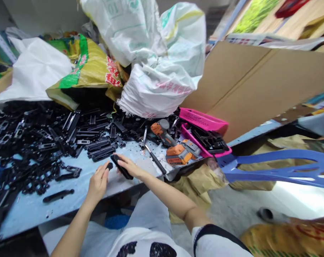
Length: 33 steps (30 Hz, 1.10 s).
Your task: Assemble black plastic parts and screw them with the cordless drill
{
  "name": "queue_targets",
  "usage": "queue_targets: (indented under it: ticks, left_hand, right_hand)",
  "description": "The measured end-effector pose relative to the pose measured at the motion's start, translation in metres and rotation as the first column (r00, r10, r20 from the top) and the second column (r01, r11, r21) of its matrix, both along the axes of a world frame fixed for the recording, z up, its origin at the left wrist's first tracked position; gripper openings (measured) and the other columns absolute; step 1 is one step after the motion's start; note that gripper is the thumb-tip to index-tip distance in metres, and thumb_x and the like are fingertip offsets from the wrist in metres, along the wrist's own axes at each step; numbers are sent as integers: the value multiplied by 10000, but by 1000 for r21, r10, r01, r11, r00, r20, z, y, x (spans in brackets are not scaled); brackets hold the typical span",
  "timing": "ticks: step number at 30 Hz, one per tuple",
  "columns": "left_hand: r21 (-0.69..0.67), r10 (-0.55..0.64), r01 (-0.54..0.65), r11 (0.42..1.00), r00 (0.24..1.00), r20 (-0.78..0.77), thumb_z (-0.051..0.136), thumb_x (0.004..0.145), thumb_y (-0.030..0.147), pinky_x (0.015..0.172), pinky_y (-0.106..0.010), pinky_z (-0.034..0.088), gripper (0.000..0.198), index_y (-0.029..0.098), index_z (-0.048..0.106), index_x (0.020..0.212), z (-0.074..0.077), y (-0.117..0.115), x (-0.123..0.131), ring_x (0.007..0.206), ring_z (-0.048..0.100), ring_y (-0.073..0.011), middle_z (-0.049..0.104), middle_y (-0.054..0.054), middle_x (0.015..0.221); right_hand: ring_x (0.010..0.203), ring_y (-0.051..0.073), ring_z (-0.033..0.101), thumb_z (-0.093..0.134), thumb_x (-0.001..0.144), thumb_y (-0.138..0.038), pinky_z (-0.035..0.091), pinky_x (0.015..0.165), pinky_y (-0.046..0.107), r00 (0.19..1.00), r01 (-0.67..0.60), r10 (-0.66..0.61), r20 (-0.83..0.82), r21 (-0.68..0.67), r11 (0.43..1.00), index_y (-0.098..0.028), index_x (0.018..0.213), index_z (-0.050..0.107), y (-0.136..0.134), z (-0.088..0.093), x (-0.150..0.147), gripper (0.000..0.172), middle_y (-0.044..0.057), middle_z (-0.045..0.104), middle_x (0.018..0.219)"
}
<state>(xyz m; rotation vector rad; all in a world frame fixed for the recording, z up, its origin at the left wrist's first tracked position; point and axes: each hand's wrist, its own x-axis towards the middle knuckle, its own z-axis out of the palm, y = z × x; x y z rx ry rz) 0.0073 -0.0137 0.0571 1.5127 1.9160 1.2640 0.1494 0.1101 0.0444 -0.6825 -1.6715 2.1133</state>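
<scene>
My left hand (99, 182) pinches a small black knob-like part (109, 166) at its fingertips, just above the light blue table (71, 200). My right hand (128, 166) grips a long flat black plastic part (120, 166) that lies slanted on the table, its near end under my fingers. The two parts nearly touch. A big heap of similar black plastic parts (44, 139) covers the table to the left and behind my hands.
An orange cordless drill (162, 132) and a second orange tool (179, 154) lie right of my hands beside a pink basket (204, 121) holding black parts. Woven sacks (162, 64) pile up behind. A cardboard sheet (258, 82) and a blue plastic stool (279, 167) stand at right.
</scene>
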Motion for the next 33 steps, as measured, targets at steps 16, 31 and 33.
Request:
queue_targets:
  ticks: [16, 31, 33]
  left_hand:
    - [226, 230, -197, 954, 964, -132, 433, 937, 279, 805, -311, 507, 333, 191, 598, 1213, 7, -11, 16, 865, 609, -170, 634, -92, 938]
    - [43, 436, -439, 897, 868, -237, 399, 908, 217, 903, -436, 481, 435, 167, 441, 1339, -27, -13, 14, 1128, 544, -259, 526, -168, 1243]
    - [-82, 165, -227, 970, 873, -458, 467, 844, 150, 1017, -523, 368, 510, 211, 436, 1349, -23, -13, 8, 1259, 428, -302, 442, -155, 1360]
  right_hand:
    - [881, 169, 562, 521, 890, -428, 485, 834, 344, 994, -58, 109, -13, 781, 622, -242, 1378, 450, 5, 16, -8, 527, 66, 607, 975]
    - [1094, 243, 528, 339, 963, -327, 446, 922, 406, 925, -299, -121, 361, 885, 356, -166, 1343, 488, 17, -2, -14, 439, 133, 577, 1206]
    - [1200, 295, 452, 326, 936, -185, 371, 988, 482, 824, -341, -417, 385, 923, 178, -74, 1224, 578, 62, -1, 9, 398, 200, 524, 1274]
